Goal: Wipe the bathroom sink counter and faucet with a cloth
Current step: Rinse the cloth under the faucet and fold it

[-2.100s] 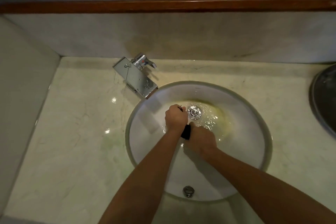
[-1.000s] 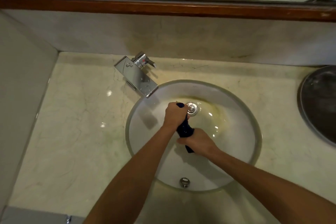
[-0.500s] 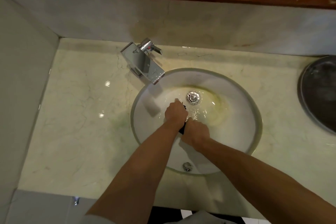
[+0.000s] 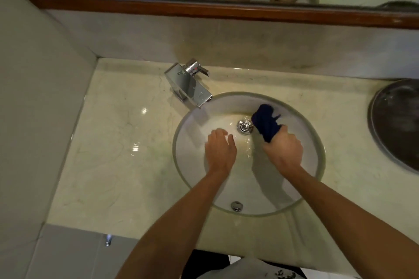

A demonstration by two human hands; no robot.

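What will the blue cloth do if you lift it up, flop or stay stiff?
Probably flop: the dark blue cloth bunches and folds above the right hand gripping it. It likely drips and feels heavyish, since water glistens in the sink near the drain.

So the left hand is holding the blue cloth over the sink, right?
Not quite. The head view shows the right hand gripping the blue cloth over the sink. The left hand is open and holds nothing.

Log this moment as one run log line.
right hand: grips dark blue cloth over sink | left hand: open, empty | faucet: untouched
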